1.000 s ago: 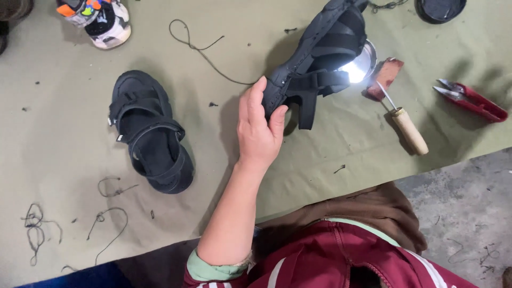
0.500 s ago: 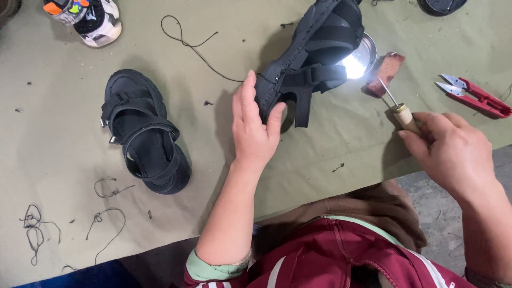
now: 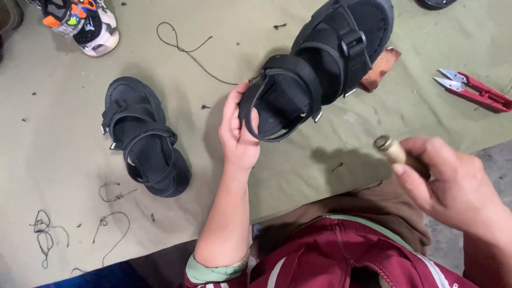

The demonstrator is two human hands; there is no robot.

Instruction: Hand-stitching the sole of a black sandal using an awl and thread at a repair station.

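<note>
**Sandal in one hand, awl in the other**

My left hand (image 3: 238, 133) grips the heel end of a black strapped sandal (image 3: 314, 64), thumb over the rim and fingers curled under the sole, so the shoe is lifted at a slant above the olive work cloth (image 3: 298, 176). Its toe points away from me, towards a small reddish-brown block (image 3: 381, 66) lying on the cloth just behind it. My right hand (image 3: 453, 186) is closed around a wooden-handled tool (image 3: 392, 150), probably a stitching awl; only the butt of the handle sticks out between thumb and forefinger, and the point is hidden.

By my reckoning the work on this sandal has hardly begun: tool and shoe are well apart, and I see no thread on either. The matching sandal (image 3: 144, 141) lies flat to my left, untouched by either hand. Scraps of dark thread (image 3: 114, 221) lie near the cloth's front edge, a longer loose thread (image 3: 184, 48) farther back, red thread snips (image 3: 472, 90) to my right, and a colourful sneaker (image 3: 80, 24) in the far corner.
</note>
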